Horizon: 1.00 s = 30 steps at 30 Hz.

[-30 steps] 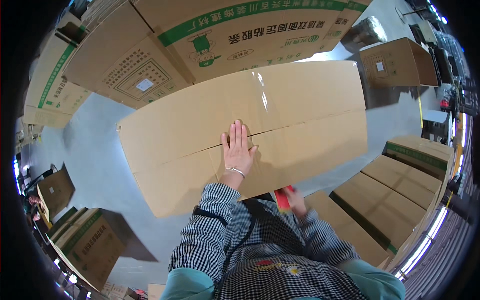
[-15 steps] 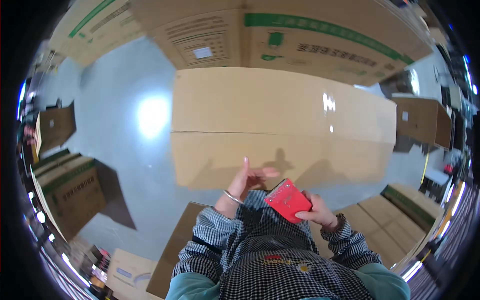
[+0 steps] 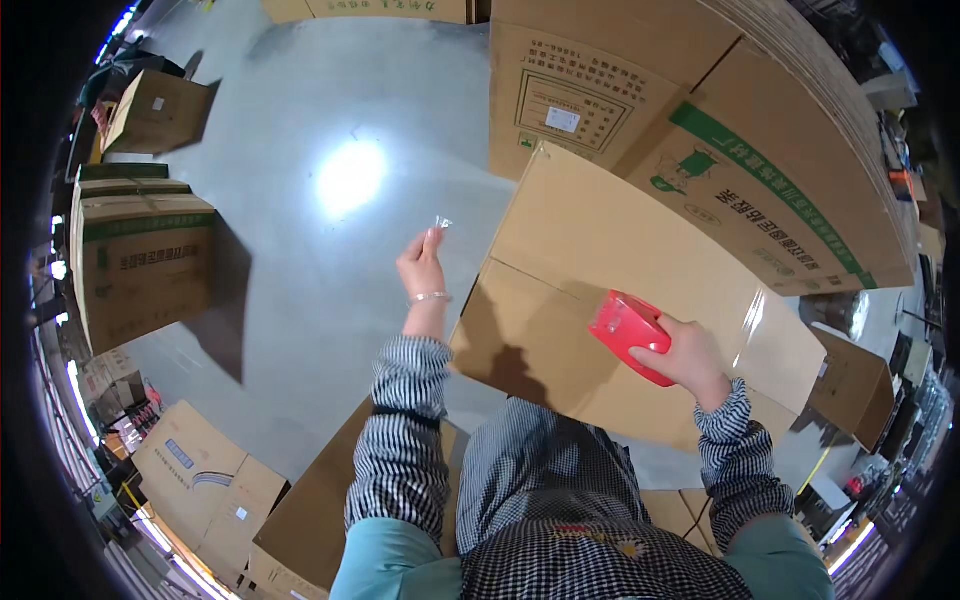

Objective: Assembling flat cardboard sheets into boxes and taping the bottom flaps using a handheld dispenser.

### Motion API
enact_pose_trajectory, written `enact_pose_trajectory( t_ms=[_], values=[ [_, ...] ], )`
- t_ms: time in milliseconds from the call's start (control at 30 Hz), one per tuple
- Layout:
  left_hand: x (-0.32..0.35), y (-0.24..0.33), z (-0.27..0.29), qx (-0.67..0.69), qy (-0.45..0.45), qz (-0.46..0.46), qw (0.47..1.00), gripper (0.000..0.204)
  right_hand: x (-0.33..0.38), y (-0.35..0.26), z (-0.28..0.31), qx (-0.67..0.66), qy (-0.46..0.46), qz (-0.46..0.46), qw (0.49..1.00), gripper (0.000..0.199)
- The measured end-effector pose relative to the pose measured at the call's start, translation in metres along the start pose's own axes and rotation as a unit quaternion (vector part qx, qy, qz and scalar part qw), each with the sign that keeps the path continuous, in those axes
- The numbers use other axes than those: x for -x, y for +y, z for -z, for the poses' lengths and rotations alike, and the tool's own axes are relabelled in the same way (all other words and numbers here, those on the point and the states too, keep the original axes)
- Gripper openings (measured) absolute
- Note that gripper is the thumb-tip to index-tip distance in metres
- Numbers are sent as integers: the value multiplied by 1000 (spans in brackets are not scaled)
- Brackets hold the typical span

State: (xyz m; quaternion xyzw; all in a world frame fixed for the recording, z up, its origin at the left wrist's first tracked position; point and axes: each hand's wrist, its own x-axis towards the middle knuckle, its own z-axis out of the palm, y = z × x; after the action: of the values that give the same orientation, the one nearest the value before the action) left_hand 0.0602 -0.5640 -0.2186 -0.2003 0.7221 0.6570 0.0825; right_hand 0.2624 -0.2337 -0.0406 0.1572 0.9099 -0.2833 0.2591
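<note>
A red tape dispenser [image 3: 631,337] is gripped in my right hand [image 3: 684,356], which holds it above a large closed cardboard box [image 3: 600,215]. My left hand [image 3: 423,267] is raised off to the left of the box's left edge, over the grey floor. Its thumb and finger are pinched on a small scrap of clear tape [image 3: 443,223]. A center seam runs across the box top, and shiny clear tape [image 3: 751,322] lies near its right end. Shadows of my arm fall on its near half.
Tall flattened printed cartons [image 3: 590,95] stand just behind the box. Stacked cartons [image 3: 150,265] and a smaller carton [image 3: 160,115] stand on the floor at left. An open box [image 3: 320,500] is beside my left leg. Another carton [image 3: 850,393] sits at right.
My left hand has moved up and left and now pinches a clear scrap. My right hand has carried the dispenser up and right over the box. The whole view has turned.
</note>
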Motion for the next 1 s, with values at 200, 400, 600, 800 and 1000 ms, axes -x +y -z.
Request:
enact_pose_trajectory(
  t_ms=[200, 400, 600, 800, 1000],
  values=[
    [-61, -121, -6, -668, -155, -87, 723, 77, -43, 22, -41, 56, -18, 5, 998, 63],
    [17, 16, -63, -296, -242, 122, 916, 74, -14, 33, 4, 51, -45, -39, 997, 63],
    [17, -25, -64, -393, -110, 17, 913, 80, 101, 197, 45, 15, -34, 28, 999, 61],
    [35, -3, -82, -486, -48, 14, 872, 94, 205, 418, 58, 107, -49, -131, 984, 57],
    [317, -52, -309, -620, -117, -308, 712, 85, 220, 469, 57, 84, -62, -99, 990, 62]
  ],
)
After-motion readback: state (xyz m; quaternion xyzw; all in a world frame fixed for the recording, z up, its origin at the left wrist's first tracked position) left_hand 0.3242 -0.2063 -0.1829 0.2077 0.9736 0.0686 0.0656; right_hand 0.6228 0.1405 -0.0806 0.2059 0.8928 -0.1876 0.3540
